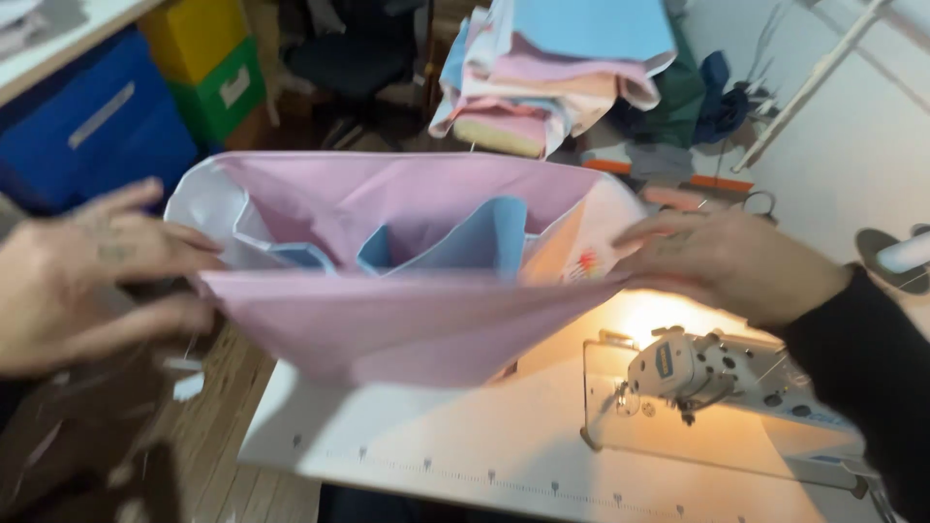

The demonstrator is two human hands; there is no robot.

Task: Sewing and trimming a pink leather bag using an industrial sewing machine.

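Left hand (82,266) closed on pink fabric (417,324) edge | right hand (731,261) gripping opposite edge | fabric held stretched above sewing machine (697,373) on white table (465,446)

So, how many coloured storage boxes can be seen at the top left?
3: a blue box under the white shelf, a yellow box beside it, and a green box below the yellow one. More may be hidden.

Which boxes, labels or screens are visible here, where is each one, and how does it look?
Blue storage box: upper left, under a white shelf, with a pale oblong label.
Yellow box: top left, stacked on the green one.
Green box: below the yellow one, with a small white label.
Small blue label: on the white sewing machine head, lower right.
No screens in view.
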